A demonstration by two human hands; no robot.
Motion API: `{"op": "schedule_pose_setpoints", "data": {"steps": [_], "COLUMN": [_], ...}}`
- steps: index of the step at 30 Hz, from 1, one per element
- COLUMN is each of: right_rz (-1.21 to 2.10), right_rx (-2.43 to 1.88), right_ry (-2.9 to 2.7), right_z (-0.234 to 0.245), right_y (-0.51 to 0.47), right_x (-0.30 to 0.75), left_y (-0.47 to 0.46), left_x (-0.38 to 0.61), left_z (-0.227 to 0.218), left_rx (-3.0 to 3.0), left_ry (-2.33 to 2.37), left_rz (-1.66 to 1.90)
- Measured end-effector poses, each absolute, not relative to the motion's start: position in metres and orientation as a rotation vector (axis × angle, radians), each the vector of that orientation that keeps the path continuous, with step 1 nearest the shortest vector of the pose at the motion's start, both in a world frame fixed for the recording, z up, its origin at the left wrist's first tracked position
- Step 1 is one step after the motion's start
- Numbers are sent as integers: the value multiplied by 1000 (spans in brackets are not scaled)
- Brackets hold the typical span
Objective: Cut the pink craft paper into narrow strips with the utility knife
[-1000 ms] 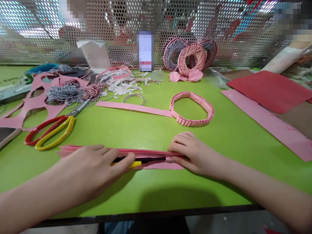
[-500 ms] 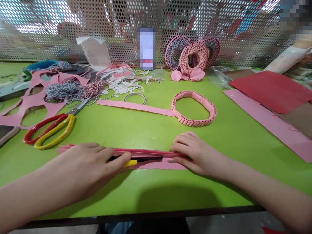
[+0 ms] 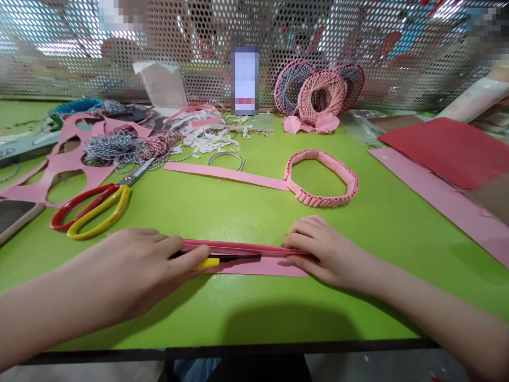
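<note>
A pink paper sheet (image 3: 258, 266) with a folded-up upper edge lies near the front of the table. My left hand (image 3: 147, 265) is closed over its left part and grips a yellow-and-black utility knife (image 3: 209, 263). The knife's dark blade lies along the inside of the fold, pointing right. At the sheet's right end, my right hand (image 3: 312, 252) pinches the folded edge between thumb and fingers. Beyond the hands is a pink pleated paper ring (image 3: 322, 201), joined to a flat pink strip (image 3: 226, 173).
Red-and-yellow-handled scissors (image 3: 97, 209) lie left, beside twine bundles (image 3: 107, 148) and cut-out pink paper (image 3: 59, 159). A roll of tape (image 3: 226, 154) sits behind the strip. Woven rings (image 3: 322, 98) and a phone (image 3: 245, 79) lean on the perforated panel. Red paper (image 3: 449, 151) lies right.
My left hand and the utility knife have slid a little left along the fold. My right hand keeps its pinch on the sheet's right end. The camera view has shifted slightly.
</note>
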State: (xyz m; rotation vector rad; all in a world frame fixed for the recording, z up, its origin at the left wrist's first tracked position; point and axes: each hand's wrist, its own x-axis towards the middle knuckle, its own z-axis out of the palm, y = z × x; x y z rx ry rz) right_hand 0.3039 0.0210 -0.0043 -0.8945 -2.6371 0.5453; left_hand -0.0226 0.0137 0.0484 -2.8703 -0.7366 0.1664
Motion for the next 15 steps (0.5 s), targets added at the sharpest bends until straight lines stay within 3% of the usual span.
{"op": "schedule_pose_setpoints", "data": {"steps": [15], "right_rz": [561], "right_rx": [-910], "right_ry": [-2645], "right_z": [-4], "right_y": [21], "right_x": [304], "left_y": [11], "left_x": [-40], "left_z": [50], "left_rx": [-2915], "left_ry": [-900], "left_rz": [218]}}
